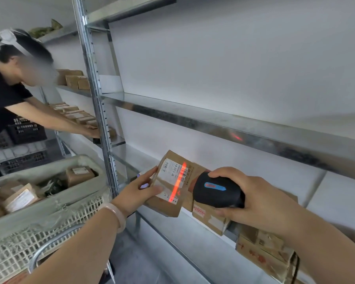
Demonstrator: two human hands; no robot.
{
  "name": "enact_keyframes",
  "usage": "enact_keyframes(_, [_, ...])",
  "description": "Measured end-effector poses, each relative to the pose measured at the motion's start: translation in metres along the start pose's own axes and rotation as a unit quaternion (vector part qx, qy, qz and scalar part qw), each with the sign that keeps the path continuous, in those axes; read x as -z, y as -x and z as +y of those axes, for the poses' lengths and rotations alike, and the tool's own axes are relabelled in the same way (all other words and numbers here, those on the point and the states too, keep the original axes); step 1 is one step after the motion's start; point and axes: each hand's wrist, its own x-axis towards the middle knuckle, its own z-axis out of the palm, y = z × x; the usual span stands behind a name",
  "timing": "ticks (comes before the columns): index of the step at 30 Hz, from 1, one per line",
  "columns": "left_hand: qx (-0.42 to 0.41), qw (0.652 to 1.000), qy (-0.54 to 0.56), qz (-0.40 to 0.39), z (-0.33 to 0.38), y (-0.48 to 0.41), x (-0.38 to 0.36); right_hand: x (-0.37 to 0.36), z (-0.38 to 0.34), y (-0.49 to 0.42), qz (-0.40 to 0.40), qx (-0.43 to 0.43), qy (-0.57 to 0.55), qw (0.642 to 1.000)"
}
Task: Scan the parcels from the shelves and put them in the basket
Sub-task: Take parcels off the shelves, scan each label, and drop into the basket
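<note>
**A:** Status?

**B:** Left hand grasps the parcel by its left edge, thumb across the face. It's tilted at frame centre, in front of the lower shelf. Can't tell if its bottom edge rests there. Right hand is wrapped around the scanner, centre-right. The red beam runs across the label.

**A:** Risks?

**B:** My read:
- The beam runs along the barcode at a slant. If it clips the bars, no read or a partial one.
- There's glare on the label tape and a red reflection on the upper rail. Either could cause a misread.
- The grip is one-sided, at the edge. The parcel could pivot or drop on the swing to the basket, lower left.
- The scanner sits just beside the other boxes. Beam drift could log the wrong one.

**A:** Basket path?

**B:** It already holds parcels. A second person is reaching into the shelves at upper left, well apart from it.
</note>
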Motion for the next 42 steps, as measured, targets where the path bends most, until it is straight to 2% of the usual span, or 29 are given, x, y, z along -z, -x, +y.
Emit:
enact_keyframes(12, [0.024, 0.999, 0.033, 0.002, -0.033, -0.008, 0.037, -0.015, -0.016, -0.031, -0.042, 0.001, 0.017, 0.999])
enact_keyframes(24, [0.041, 0.995, 0.081, 0.028, -0.072, -0.008, 0.154, -0.101, -0.075, -0.129, -0.062, 0.002, 0.032, 0.998])
enact_keyframes(31, [0.077, 0.979, 0.167, 0.082, -0.110, 0.007, 0.232, -0.184, -0.120, -0.196, -0.016, -0.007, -0.095, 0.995])
enact_keyframes(42, [0.135, 0.927, 0.252, 0.243, -0.160, 0.018, 0.309, -0.304, -0.162, -0.293, 0.016, -0.017, -0.255, 0.967])
